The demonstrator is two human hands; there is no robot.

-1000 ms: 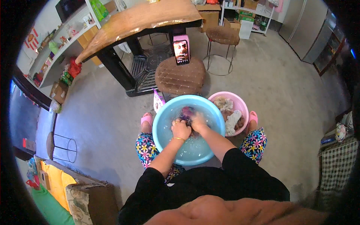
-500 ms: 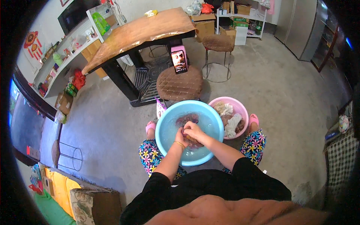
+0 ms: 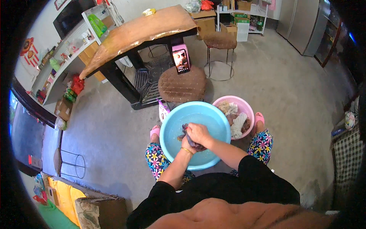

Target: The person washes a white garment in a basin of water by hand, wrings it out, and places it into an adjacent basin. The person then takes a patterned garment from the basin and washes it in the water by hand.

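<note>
A light-blue basin [image 3: 167,154] of water stands on the floor between my feet. Over its middle, both hands grip a wet, dark purplish-brown cloth [image 3: 185,131], bunched and twisted between them. My left hand [image 3: 188,145] is closed around it from below, its bracelet showing at the wrist. Pressed on top is my right hand [image 3: 198,133], fist closed on the same cloth. The cloth's exact kind is hidden by the fingers. Beside the basin on the right, a pink tub [image 3: 249,108] holds several crumpled pieces, among them a white knitted one [image 3: 239,124].
A purple-and-white packet [image 3: 163,110] touches the basin's left side. Ahead, a phone [image 3: 181,62] leans upright on a brown padded stool [image 3: 182,86]. Behind it stand a covered table [image 3: 148,28] and another stool [image 3: 220,40]. A sofa [image 3: 68,191] is at lower left.
My hands have gathered the cloth, which was spread in the water, into a bunch and drawn it slightly up. The right hand is now a tight fist over it. The view has shifted slightly.
</note>
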